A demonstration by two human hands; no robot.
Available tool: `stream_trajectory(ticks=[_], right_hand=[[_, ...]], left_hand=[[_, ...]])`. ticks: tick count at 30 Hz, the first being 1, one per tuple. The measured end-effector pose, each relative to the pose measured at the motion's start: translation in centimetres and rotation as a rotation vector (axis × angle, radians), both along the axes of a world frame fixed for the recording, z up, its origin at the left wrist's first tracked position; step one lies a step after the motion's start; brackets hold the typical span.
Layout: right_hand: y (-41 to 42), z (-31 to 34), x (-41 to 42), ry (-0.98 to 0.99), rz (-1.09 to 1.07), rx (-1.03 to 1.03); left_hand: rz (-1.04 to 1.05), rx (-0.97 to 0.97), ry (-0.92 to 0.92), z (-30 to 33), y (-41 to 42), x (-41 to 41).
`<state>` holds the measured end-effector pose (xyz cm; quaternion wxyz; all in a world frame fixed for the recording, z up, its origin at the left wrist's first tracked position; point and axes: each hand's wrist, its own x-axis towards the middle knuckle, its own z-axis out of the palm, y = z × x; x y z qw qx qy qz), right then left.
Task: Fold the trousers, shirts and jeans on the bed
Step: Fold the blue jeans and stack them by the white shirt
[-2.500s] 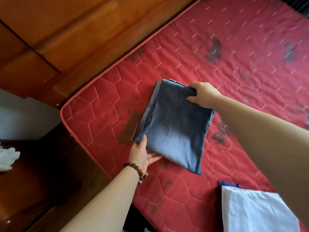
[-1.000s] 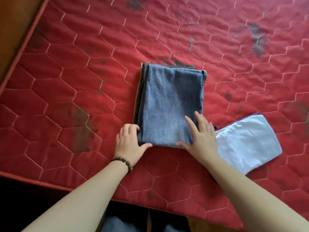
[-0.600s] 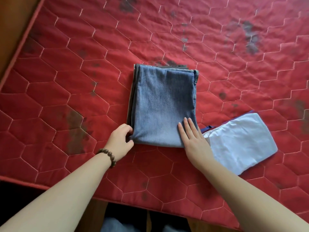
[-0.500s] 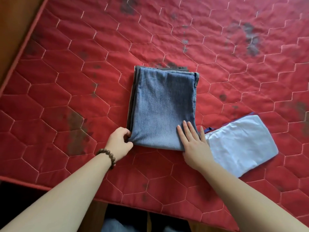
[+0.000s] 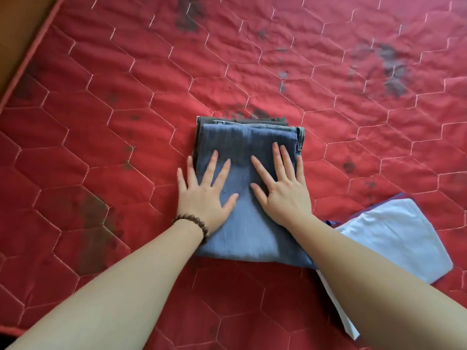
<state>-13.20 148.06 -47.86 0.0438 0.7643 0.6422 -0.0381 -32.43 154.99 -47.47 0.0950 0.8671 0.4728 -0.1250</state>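
Note:
Folded blue jeans (image 5: 243, 145) lie as a neat rectangle in the middle of the red quilted mattress (image 5: 126, 84). A darker grey folded garment (image 5: 242, 120) peeks out under their far and left edges. My left hand (image 5: 204, 190), with a bead bracelet at the wrist, presses flat on the left half of the jeans, fingers spread. My right hand (image 5: 283, 188) presses flat on the right half, fingers straight. A folded white shirt (image 5: 394, 238) with a dark blue edge lies just right of the jeans, partly under my right forearm.
The mattress has dark stains in several places. Its left edge (image 5: 30, 59) runs diagonally at the upper left, with brown wood (image 5: 17, 24) beyond it. The near edge shows at the lower left corner.
Both hands moved from the near edge of the jeans up onto their top. My left hand let go of the corner, and both now press flat with fingers spread.

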Motion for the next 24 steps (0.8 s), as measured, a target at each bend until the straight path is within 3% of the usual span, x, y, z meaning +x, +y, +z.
stream_trajectory(ticks=[6, 11, 16, 21, 24], right_hand=[[3.2, 0.0, -0.1, 0.038, -0.07, 0.321], [3.9, -1.5, 0.2, 0.045, -0.126, 0.129], [3.7, -0.9, 1.5, 0.243, -0.082, 0.149], [-2.4, 0.8, -0.2, 0.155, -0.087, 0.236], [-6.5, -0.2, -2.7, 0.125, -0.051, 0.118]], left_hand=[[-0.039, 0.34, -0.214, 1.7, 2.9, 3.9], [-0.105, 0.187, -0.112, -0.6, 6.4, 4.2], [-0.076, 0.031, -0.219, -0.9, 6.9, 3.9], [-0.104, 0.216, -0.287, 1.2, 3.7, 1.1], [-0.208, 0.135, -0.162, 0.4, 0.5, -0.9]])
